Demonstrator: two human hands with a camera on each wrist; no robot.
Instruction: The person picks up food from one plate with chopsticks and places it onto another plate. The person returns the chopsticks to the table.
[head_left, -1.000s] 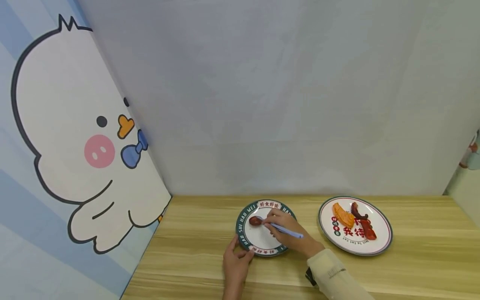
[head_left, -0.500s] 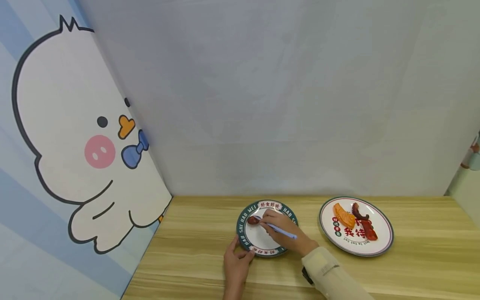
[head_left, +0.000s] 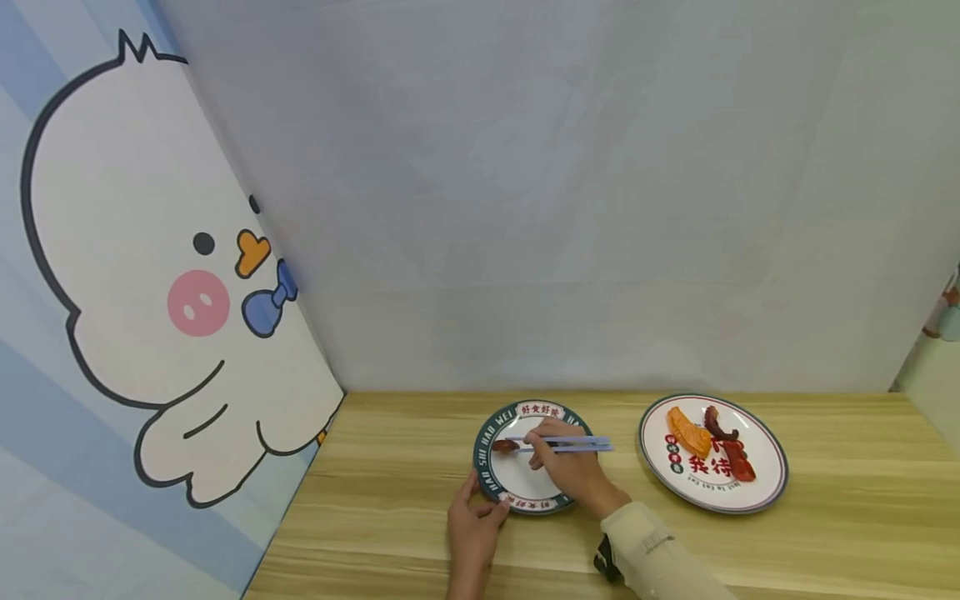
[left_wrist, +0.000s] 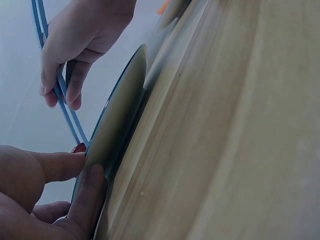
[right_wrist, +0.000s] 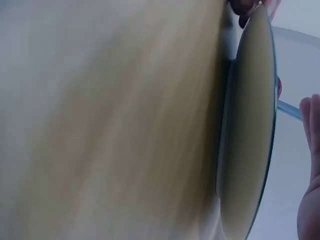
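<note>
In the head view my right hand holds a pair of pale blue chopsticks over a plate with a green lettered rim. Their tips meet a small dark red-brown piece of food on the plate's left side; whether they grip it I cannot tell. My left hand pinches the near-left rim. The left wrist view shows the left thumb and a finger against the plate's edge and underside. From the right wrist view, the plate's pale underside hides most of the food.
To the right stands a larger white plate with an orange food piece, a dark curled one and a red one. A grey backdrop rises behind the wooden table, and a cartoon panel stands at left.
The chopsticks have turned from slanted to nearly level and spread apart, so both now show separately. The food piece has shifted slightly nearer. The left hand stays at the plate rim.
</note>
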